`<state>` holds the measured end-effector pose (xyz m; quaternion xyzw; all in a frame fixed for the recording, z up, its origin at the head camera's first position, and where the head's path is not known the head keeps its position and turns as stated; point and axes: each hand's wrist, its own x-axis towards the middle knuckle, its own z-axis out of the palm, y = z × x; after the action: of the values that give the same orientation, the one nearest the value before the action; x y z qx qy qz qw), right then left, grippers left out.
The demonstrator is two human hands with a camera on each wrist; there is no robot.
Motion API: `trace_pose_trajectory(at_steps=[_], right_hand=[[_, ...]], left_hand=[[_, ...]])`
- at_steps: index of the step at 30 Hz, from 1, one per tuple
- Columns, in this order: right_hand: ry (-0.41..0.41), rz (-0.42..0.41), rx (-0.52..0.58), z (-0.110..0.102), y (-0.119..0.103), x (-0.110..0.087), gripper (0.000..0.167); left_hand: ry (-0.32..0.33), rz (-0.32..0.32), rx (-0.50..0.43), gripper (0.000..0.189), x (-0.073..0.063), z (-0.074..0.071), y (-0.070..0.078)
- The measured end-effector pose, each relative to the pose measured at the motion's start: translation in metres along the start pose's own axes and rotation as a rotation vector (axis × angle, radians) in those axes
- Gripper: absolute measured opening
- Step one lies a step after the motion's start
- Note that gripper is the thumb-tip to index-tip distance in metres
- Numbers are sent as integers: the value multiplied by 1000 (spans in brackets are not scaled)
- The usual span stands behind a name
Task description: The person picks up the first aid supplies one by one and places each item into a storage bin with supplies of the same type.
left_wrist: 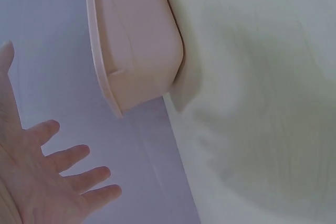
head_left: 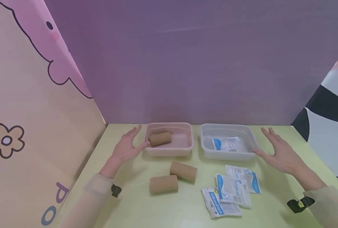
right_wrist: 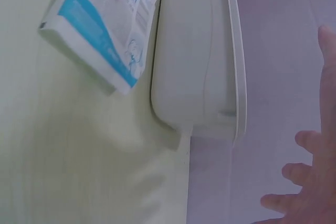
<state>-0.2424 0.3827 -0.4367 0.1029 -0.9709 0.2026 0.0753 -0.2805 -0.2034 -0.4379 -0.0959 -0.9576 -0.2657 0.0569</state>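
Note:
My left hand (head_left: 127, 147) is spread beside the pink plastic container (head_left: 169, 152), its thumb tip overlapping the left rim in the head view. Inside that container lies one brown cardboard tube (head_left: 160, 138). My right hand (head_left: 281, 153) is likewise spread, at the right side of the white plastic container (head_left: 228, 155), thumb tip close to its rim. A white and blue surgical packet (head_left: 228, 144) lies in the white container. Both wrist views show the fingers (left_wrist: 68, 158) apart and the palms holding nothing; there the containers' outer walls stand beyond the hands.
In front of the pink container, two cardboard tubes (head_left: 164, 184) lie on the pale yellow table (head_left: 134, 205). Three surgical packets (head_left: 234, 191) overlap in front of the white container. A purple panel (head_left: 186, 63) rises behind, with printed panels (head_left: 43, 126) at the sides.

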Motion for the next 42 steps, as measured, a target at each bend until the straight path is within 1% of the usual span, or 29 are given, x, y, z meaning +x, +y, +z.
trace_pose_trajectory(at_steps=[4, 7, 9, 12, 15, 18, 24, 27, 30, 34, 39, 42], right_hand=[[21, -15, 16, 4, 1, -1, 97], [31, -39, 31, 8, -2, 1, 96], [34, -59, 36, 11, -8, 5, 96], [36, -104, 43, 12, -20, 17, 95], [41, -133, 65, 10, -30, 20, 94], [43, -154, 82, 9, -38, 22, 94], [64, -184, 94, 10, -55, 22, 94], [84, -185, 103, 10, -64, 21, 94], [99, -194, 104, 9, -75, 24, 94], [102, -214, 98, 11, -87, 27, 92], [101, -264, 101, 19, -97, 29, 87], [108, -317, 125, 24, -103, 30, 84]], left_hand=[[-21, 26, -57, 93, 6, 10, 4], [-27, 31, -97, 92, 10, 17, 4], [-26, 16, -130, 92, 11, 20, 3], [-16, -15, -185, 94, 10, 22, -1], [-16, -33, -228, 97, 13, 26, 2], [-12, -43, -226, 99, 16, 29, 3], [7, -33, -194, 100, 22, 35, 3], [-3, -44, -206, 101, 23, 37, 3], [-8, -50, -220, 102, 25, 37, 3], [-5, -43, -226, 103, 28, 40, 4], [-8, -53, -226, 107, 29, 44, 5], [-3, -69, -247, 107, 28, 46, 4]])
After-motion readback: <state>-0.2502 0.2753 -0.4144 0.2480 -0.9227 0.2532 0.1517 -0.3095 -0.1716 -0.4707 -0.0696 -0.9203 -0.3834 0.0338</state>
